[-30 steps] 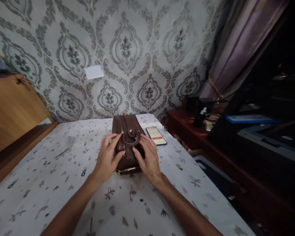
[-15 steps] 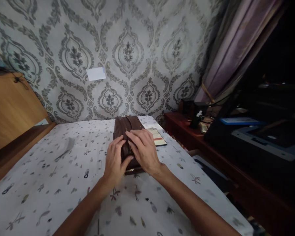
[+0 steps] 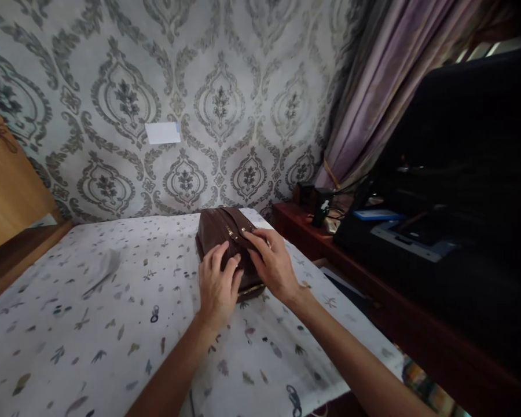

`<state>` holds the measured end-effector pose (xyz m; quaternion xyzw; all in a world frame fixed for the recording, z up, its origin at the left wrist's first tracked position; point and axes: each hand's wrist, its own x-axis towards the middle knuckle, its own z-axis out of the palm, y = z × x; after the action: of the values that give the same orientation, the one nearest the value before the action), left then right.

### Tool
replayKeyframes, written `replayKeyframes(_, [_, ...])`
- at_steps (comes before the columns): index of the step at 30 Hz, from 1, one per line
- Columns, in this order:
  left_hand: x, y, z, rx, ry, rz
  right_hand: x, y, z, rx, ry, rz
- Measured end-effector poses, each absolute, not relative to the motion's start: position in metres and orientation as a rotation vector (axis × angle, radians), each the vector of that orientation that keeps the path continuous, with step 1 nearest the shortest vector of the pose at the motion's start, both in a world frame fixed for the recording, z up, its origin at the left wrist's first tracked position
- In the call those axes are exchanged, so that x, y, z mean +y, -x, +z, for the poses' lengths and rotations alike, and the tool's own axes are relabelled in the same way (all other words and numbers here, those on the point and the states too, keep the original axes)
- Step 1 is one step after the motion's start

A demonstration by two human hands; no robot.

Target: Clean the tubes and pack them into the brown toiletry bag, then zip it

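Note:
A brown leather bag point(image 3: 217, 229) with gold-coloured zips and small metal fittings lies on the patterned white cloth. My left hand point(image 3: 219, 284) is on its near left part, the curled fingertips and thumb close together on the leather. At the bag's right side, my right hand point(image 3: 274, 263) grips the edge near the zip and strap, index finger stretched over the top. Exactly what each set of fingertips pinches is partly hidden. The phone-like device seen earlier beside the bag is out of sight, behind the bag and my right hand.
The white cloth point(image 3: 134, 341) with small plant prints covers the surface. To the right stands a dark red wooden ledge point(image 3: 286, 217) with a small bottle point(image 3: 320, 214) and cables. A big black object point(image 3: 460, 145) rises beyond it. Wooden furniture point(image 3: 15, 185) is at the left.
The bag has turned and tipped, showing more of its top. My right hand has moved from its top to its right side; my left hand has shifted right. The view has swung right.

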<state>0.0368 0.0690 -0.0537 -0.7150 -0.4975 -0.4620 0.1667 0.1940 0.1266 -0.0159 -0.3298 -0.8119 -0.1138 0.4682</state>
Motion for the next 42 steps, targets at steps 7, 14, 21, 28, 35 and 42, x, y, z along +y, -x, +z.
replayKeyframes(7, [0.067,-0.026,-0.046,-1.45,2.131,-1.291,0.126,-0.173,-0.066,-1.598,1.091,0.077])
replayKeyframes(14, [0.071,-0.012,-0.046,-1.384,2.289,-1.363,0.123,-0.182,-0.07,-1.734,1.073,0.272])
replayKeyframes(21, [0.069,-0.012,-0.045,-1.333,2.27,-1.332,0.12,-0.181,-0.057,-1.756,1.103,0.232])
replayKeyframes(28, [0.066,-0.004,-0.043,-1.349,2.277,-1.232,0.118,-0.168,-0.065,-1.732,1.119,0.151])
replayKeyframes(35, [0.07,0.001,-0.033,-1.362,2.283,-1.414,0.121,-0.164,-0.073,-1.706,1.051,0.072])
replayKeyframes(42, [0.109,-0.006,0.004,-1.629,2.218,-1.47,0.126,-0.162,-0.069,-1.655,1.104,0.099])
